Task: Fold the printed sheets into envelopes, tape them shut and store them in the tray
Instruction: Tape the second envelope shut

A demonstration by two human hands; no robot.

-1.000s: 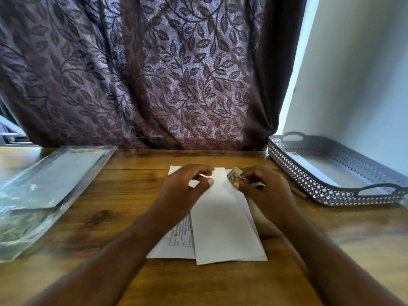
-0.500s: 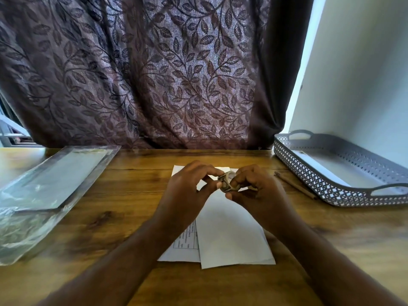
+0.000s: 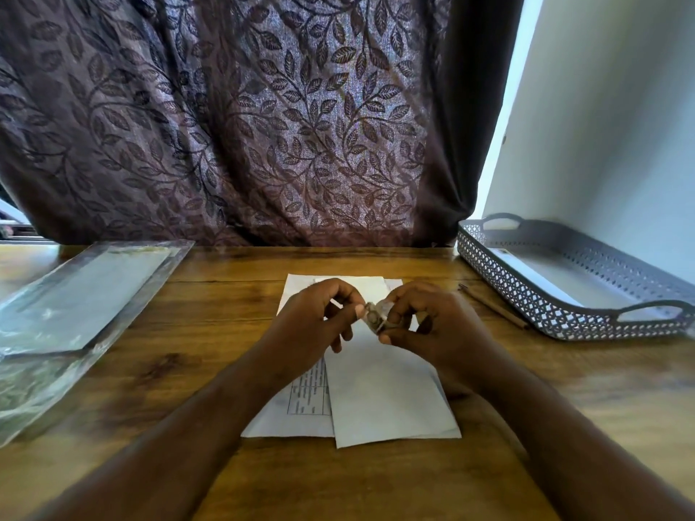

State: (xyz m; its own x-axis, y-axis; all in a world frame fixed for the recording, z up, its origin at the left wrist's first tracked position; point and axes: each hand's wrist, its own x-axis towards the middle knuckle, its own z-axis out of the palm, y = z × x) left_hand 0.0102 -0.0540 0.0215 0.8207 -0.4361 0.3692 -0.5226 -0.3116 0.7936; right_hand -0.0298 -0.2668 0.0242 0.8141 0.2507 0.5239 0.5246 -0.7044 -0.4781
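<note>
Clear plastic sleeve (image 3: 75,306) lies far left on the wooden table (image 3: 210,370). At centre I see a printed sheet (image 3: 301,408) whose ruled table is too small to read, with a folded white envelope (image 3: 387,400) overlapping its right side. Above them the left hand (image 3: 308,329), fingers curled, pinches the edge of a small tape roll (image 3: 374,317), which the right hand (image 3: 436,329) grips between thumb and curled fingers. A pencil (image 3: 492,308) lies just beside the grey perforated tray (image 3: 556,317).

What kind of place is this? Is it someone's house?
Probably a room at home: a leaf-patterned curtain hangs behind a wooden table, with a grey tray on it.
</note>
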